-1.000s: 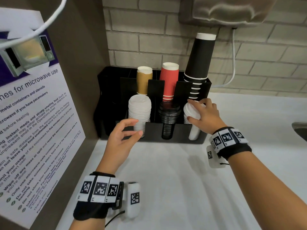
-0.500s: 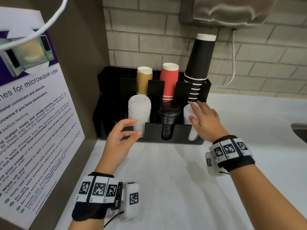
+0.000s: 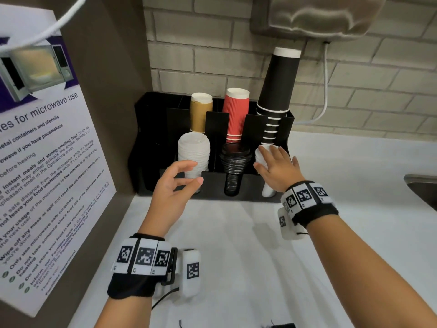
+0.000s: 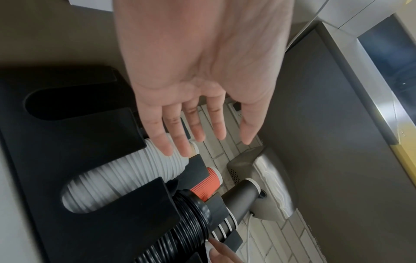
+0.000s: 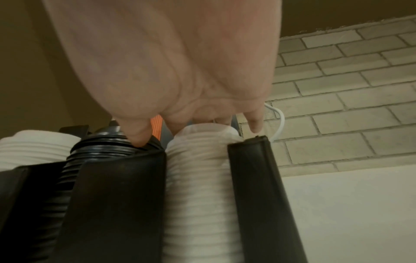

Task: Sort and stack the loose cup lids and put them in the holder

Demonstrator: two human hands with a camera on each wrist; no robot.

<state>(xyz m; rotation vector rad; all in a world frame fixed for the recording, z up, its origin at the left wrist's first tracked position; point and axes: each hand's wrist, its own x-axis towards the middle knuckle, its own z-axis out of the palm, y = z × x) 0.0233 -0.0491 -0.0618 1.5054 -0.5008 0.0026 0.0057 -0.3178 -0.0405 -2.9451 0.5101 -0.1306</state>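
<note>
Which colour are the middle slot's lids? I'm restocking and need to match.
Black lids, best seen in the head view.

Right hand [image 3: 277, 170] covers the top of the right white lid stack [image 3: 267, 191] in head view, so contact w/ the top lid can't be judged there. Holder [image 3: 214, 182] front wall hides the lower part of the black lid stack [image 3: 234, 166]. Sign [image 3: 45, 166] text is cut off at left edge; both wrist views are blurred.
</note>
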